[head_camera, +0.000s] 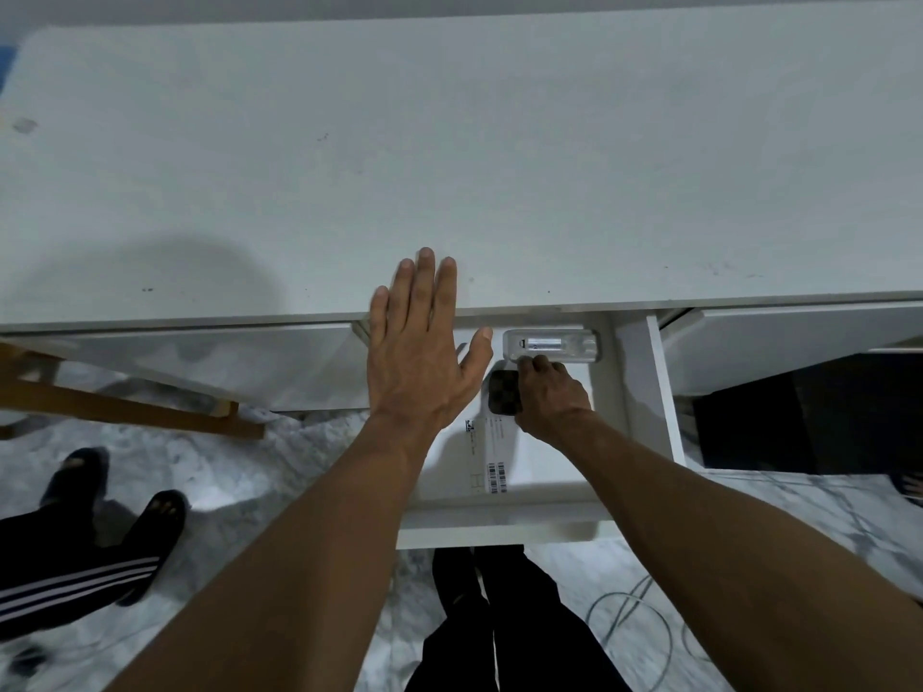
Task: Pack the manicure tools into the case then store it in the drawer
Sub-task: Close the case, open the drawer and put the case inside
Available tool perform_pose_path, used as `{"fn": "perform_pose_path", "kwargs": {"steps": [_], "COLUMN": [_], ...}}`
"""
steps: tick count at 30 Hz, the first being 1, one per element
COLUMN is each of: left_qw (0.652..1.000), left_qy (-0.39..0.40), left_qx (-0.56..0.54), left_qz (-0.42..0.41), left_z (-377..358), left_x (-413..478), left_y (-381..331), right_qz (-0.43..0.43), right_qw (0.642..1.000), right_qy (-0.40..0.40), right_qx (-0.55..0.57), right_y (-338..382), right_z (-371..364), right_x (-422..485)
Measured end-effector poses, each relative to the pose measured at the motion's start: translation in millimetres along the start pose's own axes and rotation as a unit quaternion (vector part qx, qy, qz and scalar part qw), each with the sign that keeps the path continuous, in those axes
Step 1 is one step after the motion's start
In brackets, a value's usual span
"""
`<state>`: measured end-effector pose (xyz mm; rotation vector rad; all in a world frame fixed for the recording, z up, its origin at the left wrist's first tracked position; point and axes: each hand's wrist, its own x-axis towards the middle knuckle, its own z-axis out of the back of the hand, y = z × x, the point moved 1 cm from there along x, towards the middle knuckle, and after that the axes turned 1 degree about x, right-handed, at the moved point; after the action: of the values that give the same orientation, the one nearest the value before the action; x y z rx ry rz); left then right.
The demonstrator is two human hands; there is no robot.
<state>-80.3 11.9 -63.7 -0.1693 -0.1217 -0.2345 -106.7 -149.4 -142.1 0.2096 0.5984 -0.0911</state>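
Observation:
A white drawer point(634, 392) stands pulled out under the white desk point(449, 142). Inside it, my right hand point(549, 397) is curled over a small dark checkered case point(502, 392), which rests on the drawer floor. My left hand point(419, 342) lies flat and spread, palm down, fingers over the desk's front edge, thumb pointing toward the right hand. It holds nothing. No loose manicure tools are visible.
A clear plastic box with a metal item point(549, 344) lies at the drawer's back, touching my right fingertips. A white label with barcodes point(487, 452) is on the drawer floor. Another person's legs in dark sandals point(100, 516) stand at the left, beside wooden legs point(125, 402). Cables point(629, 621) lie on the marble floor.

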Motion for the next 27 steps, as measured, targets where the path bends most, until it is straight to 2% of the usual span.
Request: {"fn": "perform_pose_path", "kwargs": {"steps": [6, 12, 20, 23, 27], "left_qw": [0.999, 0.995, 0.988, 0.987, 0.989], "left_qy": [0.046, 0.096, 0.121, 0.116, 0.111], "left_qx": [-0.009, -0.028, -0.076, -0.081, -0.078], "left_qz": [0.005, -0.012, -0.062, -0.082, -0.059], "left_z": [7.9, 30.6, 41.4, 38.3, 34.2], "left_x": [-1.7, -6.4, -109.0, -149.3, -194.0], "left_y": [-1.3, -4.7, -22.8, -27.3, -35.3], "right_qz": [0.001, 0.008, 0.059, 0.071, 0.091], "right_qw": [1.0, 0.995, 0.976, 0.973, 0.97], "right_qy": [-0.021, -0.09, -0.19, -0.2, -0.218], "right_qx": [-0.008, 0.046, 0.093, 0.094, 0.06], "right_y": [0.4, -3.2, 2.7, 2.2, -4.6], "right_z": [18.1, 30.8, 30.5, 24.1, 2.7], "right_x": [-23.6, -72.2, -149.8, -178.5, -213.9]}}
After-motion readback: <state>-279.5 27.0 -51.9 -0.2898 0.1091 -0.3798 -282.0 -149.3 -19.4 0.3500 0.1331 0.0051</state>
